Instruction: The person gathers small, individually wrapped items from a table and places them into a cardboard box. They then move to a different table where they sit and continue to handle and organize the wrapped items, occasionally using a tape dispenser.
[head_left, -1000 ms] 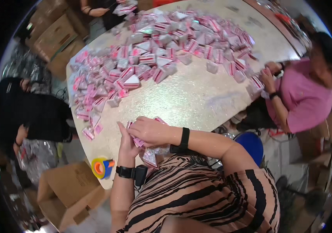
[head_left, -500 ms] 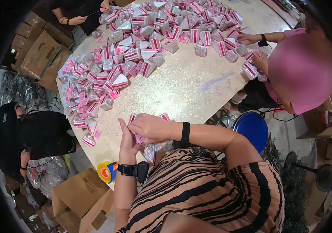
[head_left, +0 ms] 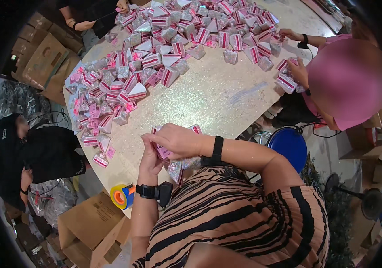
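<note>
The site is a packing workshop, identified by the following: a large shared tabletop (head_left: 200,98) carries a heap of similar wrapped packets (head_left: 153,62); a tape dispenser (head_left: 131,195) sits at its edge; an open cardboard box (head_left: 86,219) stands near the same edge; cartons (head_left: 46,58) are stacked at the far left; plastic wrapping (head_left: 57,198) lies in piles; co-workers (head_left: 347,85) are positioned around the tabletop.

Pink-striped white wedge-shaped packets (head_left: 151,61) crowd the cream table (head_left: 193,99); beside it I see a blue stool (head_left: 288,148) and black-striped tan clothing (head_left: 226,214).
</note>
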The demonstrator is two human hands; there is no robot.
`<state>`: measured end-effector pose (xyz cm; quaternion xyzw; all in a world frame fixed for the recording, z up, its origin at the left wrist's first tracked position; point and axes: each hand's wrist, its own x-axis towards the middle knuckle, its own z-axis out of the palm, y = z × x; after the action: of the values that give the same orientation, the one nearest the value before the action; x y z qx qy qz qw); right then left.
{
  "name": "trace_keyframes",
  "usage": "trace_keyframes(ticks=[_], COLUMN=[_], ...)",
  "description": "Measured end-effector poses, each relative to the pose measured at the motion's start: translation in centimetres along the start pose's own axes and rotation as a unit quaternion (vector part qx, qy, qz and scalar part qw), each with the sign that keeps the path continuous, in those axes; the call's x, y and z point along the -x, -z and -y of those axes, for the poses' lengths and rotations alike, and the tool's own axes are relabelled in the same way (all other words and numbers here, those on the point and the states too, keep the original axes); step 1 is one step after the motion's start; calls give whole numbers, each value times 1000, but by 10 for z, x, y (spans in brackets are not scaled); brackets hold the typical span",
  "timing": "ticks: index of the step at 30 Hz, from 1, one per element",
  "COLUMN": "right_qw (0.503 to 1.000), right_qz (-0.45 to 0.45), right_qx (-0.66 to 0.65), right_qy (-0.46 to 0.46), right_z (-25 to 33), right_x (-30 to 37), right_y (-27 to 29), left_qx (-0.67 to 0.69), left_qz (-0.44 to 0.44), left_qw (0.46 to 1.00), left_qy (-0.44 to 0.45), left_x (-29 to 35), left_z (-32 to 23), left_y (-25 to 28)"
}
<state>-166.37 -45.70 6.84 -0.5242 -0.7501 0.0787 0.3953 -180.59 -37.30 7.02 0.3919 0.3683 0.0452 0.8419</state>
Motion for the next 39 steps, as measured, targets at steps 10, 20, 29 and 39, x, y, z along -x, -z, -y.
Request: trace_keyframes(ticks=[10,20,29,39], right_qw=[999,916,903,796], right_qz=[-45,169,241,50], right_qx=[4,176,227,-367], right_qy=[3,-319,-274,-478], right_z=[4,-116,-118,-91], right_x=[3,123,130,70], right_y=[4,30,-5,50], left_qx=[-16,50,38,-49], left_qz=[18,12,-42,-79], left_qw=[998,998,996,989], left_qy=[-51,-31,-73,-116], left_x=[4,5,13,21], left_z=[2,12,8,8], left_y=[-10,16,20,15])
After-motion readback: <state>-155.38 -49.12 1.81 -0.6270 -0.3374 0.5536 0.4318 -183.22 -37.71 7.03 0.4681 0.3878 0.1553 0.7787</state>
